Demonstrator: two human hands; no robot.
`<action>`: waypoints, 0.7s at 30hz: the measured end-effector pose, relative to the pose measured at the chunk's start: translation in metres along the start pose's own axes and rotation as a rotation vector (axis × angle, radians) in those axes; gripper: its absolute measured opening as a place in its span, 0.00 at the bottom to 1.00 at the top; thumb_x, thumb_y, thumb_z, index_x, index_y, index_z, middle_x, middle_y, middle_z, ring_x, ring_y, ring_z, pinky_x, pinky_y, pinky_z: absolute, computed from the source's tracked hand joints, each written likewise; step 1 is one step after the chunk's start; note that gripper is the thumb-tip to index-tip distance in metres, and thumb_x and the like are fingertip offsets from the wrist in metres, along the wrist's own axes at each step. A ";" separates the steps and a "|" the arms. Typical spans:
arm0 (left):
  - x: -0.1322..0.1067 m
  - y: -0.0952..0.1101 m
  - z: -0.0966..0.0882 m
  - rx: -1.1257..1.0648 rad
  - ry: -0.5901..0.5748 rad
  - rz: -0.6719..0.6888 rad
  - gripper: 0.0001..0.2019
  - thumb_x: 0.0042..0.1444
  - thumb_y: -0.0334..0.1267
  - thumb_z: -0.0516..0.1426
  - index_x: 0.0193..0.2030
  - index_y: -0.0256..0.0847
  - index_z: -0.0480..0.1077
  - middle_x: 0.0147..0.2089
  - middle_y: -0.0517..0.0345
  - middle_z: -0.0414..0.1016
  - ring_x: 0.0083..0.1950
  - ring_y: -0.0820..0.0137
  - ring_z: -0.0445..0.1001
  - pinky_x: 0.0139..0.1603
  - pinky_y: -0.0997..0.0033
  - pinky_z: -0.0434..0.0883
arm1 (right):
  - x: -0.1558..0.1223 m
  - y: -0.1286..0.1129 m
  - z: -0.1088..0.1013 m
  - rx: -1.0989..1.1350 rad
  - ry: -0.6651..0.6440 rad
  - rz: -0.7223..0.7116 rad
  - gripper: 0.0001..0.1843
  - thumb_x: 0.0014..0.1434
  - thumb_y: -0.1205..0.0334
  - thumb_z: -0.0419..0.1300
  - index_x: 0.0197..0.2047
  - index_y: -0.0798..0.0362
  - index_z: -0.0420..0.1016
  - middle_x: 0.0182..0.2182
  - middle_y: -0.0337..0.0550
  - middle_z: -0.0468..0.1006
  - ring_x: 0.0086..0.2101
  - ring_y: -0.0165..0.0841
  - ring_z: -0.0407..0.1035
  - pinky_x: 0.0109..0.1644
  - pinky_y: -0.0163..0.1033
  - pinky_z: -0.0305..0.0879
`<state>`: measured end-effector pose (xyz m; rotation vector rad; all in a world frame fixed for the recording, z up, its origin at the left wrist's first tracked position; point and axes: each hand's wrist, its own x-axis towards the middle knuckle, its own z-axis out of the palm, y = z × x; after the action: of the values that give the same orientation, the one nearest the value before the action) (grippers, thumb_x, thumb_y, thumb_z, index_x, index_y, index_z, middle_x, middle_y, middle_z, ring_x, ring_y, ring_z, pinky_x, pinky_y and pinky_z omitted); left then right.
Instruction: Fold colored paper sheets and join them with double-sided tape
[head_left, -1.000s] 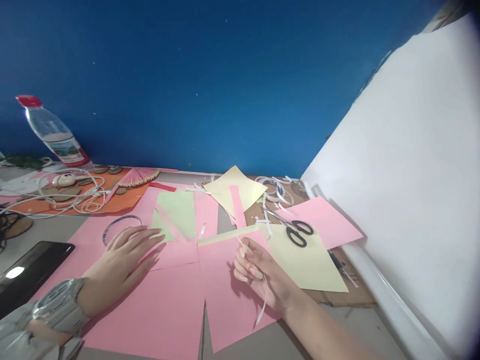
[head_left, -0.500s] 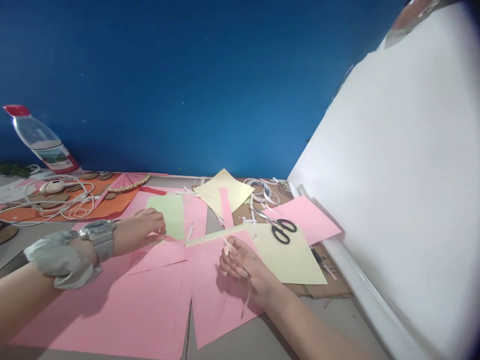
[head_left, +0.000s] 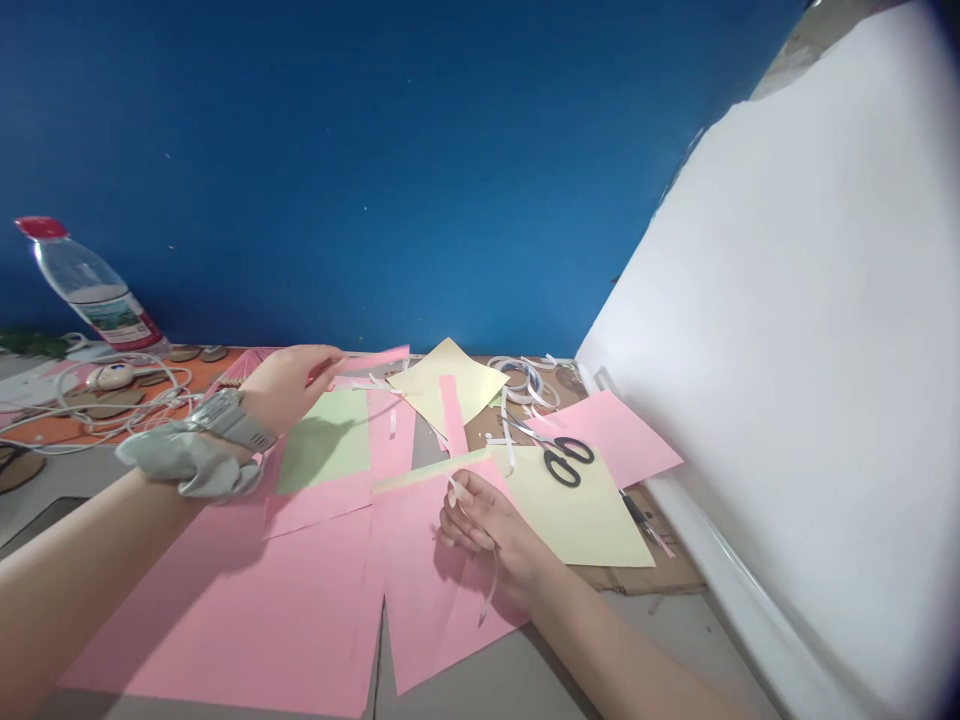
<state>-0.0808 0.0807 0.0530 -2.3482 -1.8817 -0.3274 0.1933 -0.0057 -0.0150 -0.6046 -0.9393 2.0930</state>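
Observation:
My left hand (head_left: 294, 385) is raised over the far left part of the papers, its fingers closed on a pink paper strip (head_left: 379, 358) that points right. Below it lie a light green sheet (head_left: 330, 440) and a large pink sheet (head_left: 247, 610). My right hand (head_left: 487, 530) pinches a thin white strip (head_left: 491, 585), which trails down from the fingers. Under that hand is another pink sheet (head_left: 427, 600) with a pale yellow band (head_left: 431, 472) along its top edge. Black-handled scissors (head_left: 562, 468) rest on a pale yellow sheet (head_left: 592, 530) to the right.
A diamond-turned yellow sheet (head_left: 480, 385), a tape roll (head_left: 529, 378) and white scraps lie at the back. A red-capped bottle (head_left: 97, 290) and a tangled white cable (head_left: 161, 400) are at left. A white panel (head_left: 810, 300) slants along the right side.
My left hand has lifted away from the green sheet, up and back, with the pink strip in it. More of the green sheet shows. My right hand has hardly moved.

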 end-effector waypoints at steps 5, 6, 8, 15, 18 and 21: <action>0.004 -0.003 0.010 0.098 0.111 -0.073 0.23 0.61 0.35 0.39 0.64 0.43 0.52 0.60 0.52 0.63 0.62 0.56 0.55 0.60 0.50 0.51 | 0.000 0.000 0.000 -0.001 -0.003 0.003 0.15 0.57 0.53 0.61 0.27 0.51 0.61 0.13 0.24 0.51 0.17 0.23 0.41 0.33 0.35 0.51; 0.002 -0.005 0.012 0.111 0.109 -0.085 0.24 0.60 0.35 0.41 0.64 0.44 0.50 0.62 0.50 0.60 0.64 0.53 0.52 0.60 0.47 0.50 | -0.001 0.000 0.000 -0.002 -0.004 0.002 0.15 0.57 0.54 0.61 0.27 0.51 0.61 0.13 0.24 0.51 0.18 0.23 0.41 0.33 0.35 0.51; -0.005 -0.010 0.018 0.121 0.060 -0.098 0.23 0.59 0.37 0.44 0.62 0.44 0.55 0.60 0.46 0.62 0.62 0.50 0.56 0.57 0.46 0.53 | -0.001 0.000 0.002 -0.005 -0.008 0.001 0.14 0.57 0.54 0.60 0.27 0.51 0.62 0.13 0.25 0.51 0.18 0.23 0.42 0.33 0.35 0.51; -0.031 -0.019 0.043 0.047 -0.272 -0.083 0.22 0.55 0.54 0.48 0.37 0.37 0.72 0.40 0.47 0.74 0.43 0.56 0.72 0.44 0.60 0.66 | -0.003 0.000 0.004 -0.030 -0.015 0.016 0.15 0.56 0.53 0.61 0.27 0.51 0.62 0.14 0.26 0.51 0.19 0.24 0.45 0.35 0.37 0.52; -0.036 -0.021 0.048 0.055 -0.309 -0.108 0.22 0.54 0.53 0.49 0.42 0.36 0.71 0.45 0.44 0.72 0.46 0.56 0.71 0.48 0.59 0.64 | -0.003 0.000 0.004 -0.042 -0.010 0.020 0.15 0.57 0.53 0.61 0.27 0.52 0.62 0.14 0.26 0.51 0.20 0.25 0.46 0.35 0.37 0.52; -0.038 -0.022 0.052 0.054 -0.329 -0.126 0.26 0.53 0.56 0.49 0.45 0.35 0.70 0.52 0.40 0.68 0.52 0.51 0.67 0.53 0.53 0.61 | -0.003 0.000 0.003 -0.047 -0.011 0.014 0.15 0.57 0.54 0.60 0.27 0.52 0.62 0.14 0.26 0.50 0.20 0.25 0.46 0.36 0.37 0.52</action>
<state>-0.1055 0.0615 -0.0079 -2.3708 -2.1531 0.1075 0.1931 -0.0087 -0.0126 -0.6254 -0.9954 2.0935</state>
